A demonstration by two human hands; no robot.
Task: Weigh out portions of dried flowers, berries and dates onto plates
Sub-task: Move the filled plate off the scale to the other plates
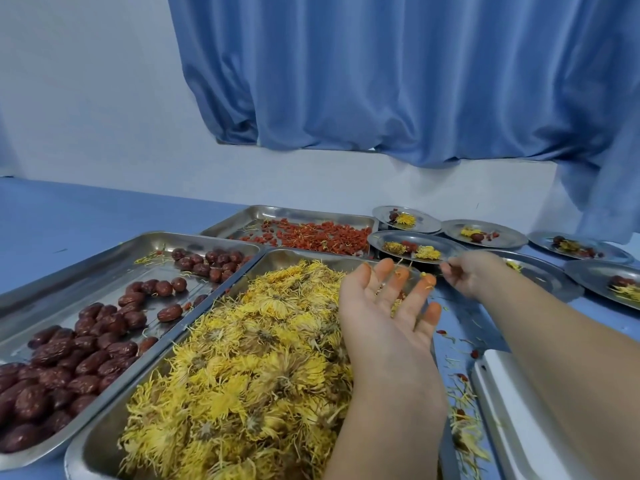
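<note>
Steel, and nearest the camera, a long tray (104, 441) is heaped with yellow dried flowers (242, 358); at its right a white flat object (512, 420) lies on the blue table (69, 209), with loose petals (464, 424) and a few red bits scattered between them; the left hand (384, 313) hovers palm up over the far end of the flower heap, fingers straight and spread, holding nothing, petal scraps stuck to the fingertips; left of the flower tray a second tray (69, 265) holds dark red dates (69, 362), thick at its near end and sparse farther off; the right hand (474, 275) reaches just beyond the left, the two apart, its fingers curled at the near rim of a round plate (388, 239), seemingly pinching it; this plate carries two flower heads with something red between them; behind it a third tray (249, 216) holds red berries (322, 237); more filled plates (485, 233) lie to the right; a blue curtain (415, 81) hangs at the back.
</note>
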